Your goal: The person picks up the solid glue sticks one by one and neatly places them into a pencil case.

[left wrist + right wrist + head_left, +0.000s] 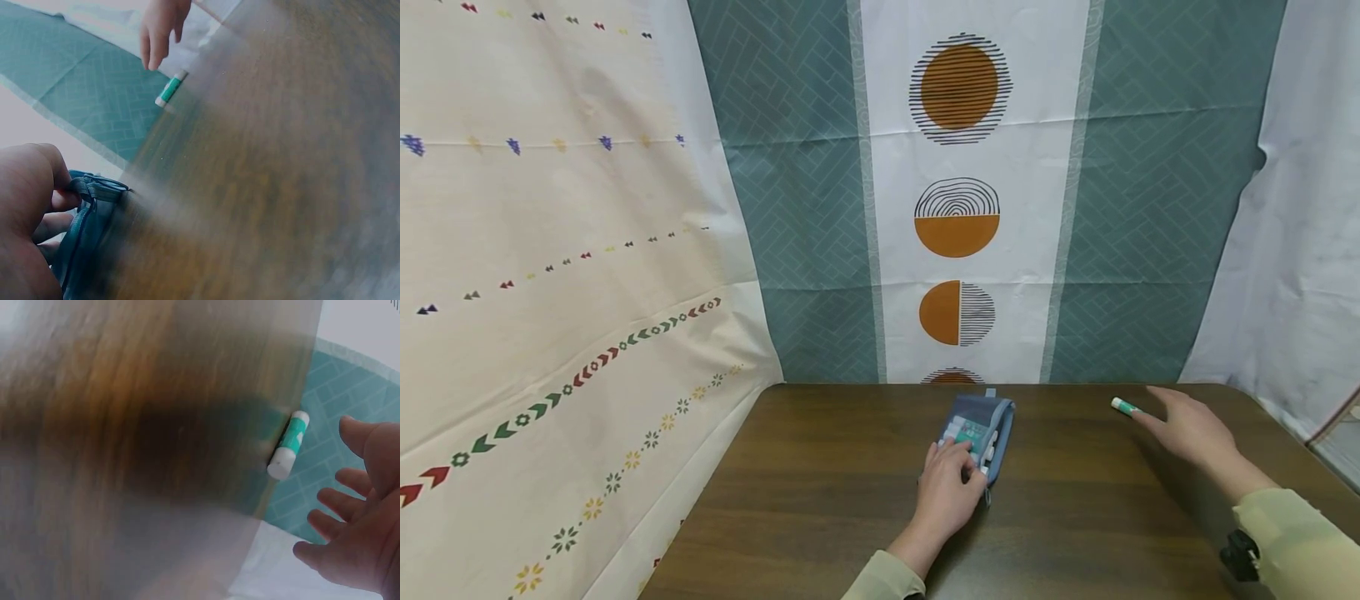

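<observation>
A blue zip pouch (976,408) with a clear front lies on the table, and white and green items show inside it. My left hand (946,487) is over its near end. In the left wrist view, thumb and fingers pinch the pouch (87,219) by its zipped edge. Off to the right, a small green and white glue stick (1124,407) lies near the table's far edge. My right hand (1191,429) is just beside it, fingers spread and relaxed. The right wrist view has a gap between those fingers (331,506) and the glue stick (291,440).
The brown wooden table (820,467) ends at a patterned green and white curtain (808,208) behind. A cream cloth with printed motifs (572,250) hangs along the left side. White fabric (1292,275) hangs on the right.
</observation>
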The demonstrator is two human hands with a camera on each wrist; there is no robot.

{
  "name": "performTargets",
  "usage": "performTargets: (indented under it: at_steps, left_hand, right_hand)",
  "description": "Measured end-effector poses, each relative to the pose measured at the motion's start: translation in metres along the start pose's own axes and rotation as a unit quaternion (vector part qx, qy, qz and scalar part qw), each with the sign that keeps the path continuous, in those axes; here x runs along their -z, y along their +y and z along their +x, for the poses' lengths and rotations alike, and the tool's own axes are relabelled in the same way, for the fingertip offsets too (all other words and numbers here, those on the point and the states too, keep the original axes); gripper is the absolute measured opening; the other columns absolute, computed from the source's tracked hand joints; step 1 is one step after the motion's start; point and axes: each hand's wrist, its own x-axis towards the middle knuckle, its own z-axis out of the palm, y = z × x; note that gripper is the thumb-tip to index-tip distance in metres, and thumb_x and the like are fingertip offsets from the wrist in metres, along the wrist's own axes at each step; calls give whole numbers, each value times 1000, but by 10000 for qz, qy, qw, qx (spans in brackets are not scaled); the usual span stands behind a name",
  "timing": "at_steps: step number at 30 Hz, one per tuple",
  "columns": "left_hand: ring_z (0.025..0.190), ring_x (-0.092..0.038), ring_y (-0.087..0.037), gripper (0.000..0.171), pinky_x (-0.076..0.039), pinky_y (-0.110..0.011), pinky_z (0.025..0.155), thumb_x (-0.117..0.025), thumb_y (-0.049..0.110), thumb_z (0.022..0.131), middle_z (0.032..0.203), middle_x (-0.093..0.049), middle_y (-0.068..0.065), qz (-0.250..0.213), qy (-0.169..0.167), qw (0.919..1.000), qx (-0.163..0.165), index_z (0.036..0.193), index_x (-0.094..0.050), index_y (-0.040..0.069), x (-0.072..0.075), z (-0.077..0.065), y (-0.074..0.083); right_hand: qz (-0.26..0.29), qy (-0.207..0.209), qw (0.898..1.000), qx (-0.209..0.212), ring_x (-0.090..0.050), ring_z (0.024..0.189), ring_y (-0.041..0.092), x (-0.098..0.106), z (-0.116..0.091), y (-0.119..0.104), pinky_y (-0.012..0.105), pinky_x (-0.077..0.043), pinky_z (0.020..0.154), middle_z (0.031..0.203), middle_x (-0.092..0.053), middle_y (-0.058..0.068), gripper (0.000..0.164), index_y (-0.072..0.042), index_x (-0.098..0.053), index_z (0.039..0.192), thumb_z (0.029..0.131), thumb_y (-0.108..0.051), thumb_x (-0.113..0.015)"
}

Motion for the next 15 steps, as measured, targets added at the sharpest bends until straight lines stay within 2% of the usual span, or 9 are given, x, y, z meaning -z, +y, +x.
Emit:
performTargets:
  at_steps: [5, 15]
  left_hand:
    - [152, -52, -35, 25, -27, -58, 132, -70, 11, 94, 147, -71, -6, -18, -10, 10000, 1, 72, -61, 21, 0, 0, 0]
    - [151, -53, -35, 25, -27, -58, 132, -70, 11, 93, 146, -72, -6, 25, -5, 10000, -31, 72, -61, 20, 0, 0, 0]
  right_hand:
    - [-45, -17, 10000, -34, -45, 133, 72, 0, -1, 11, 81, -45, 100, 149, -44, 51, 81, 21, -45, 151, 112, -49, -59]
    - [15, -333, 9993, -163, -53, 124, 70, -2, -1, 27, 76, -51, 86, 141, -52, 49, 77, 21, -49, 144, 107, -44, -68]
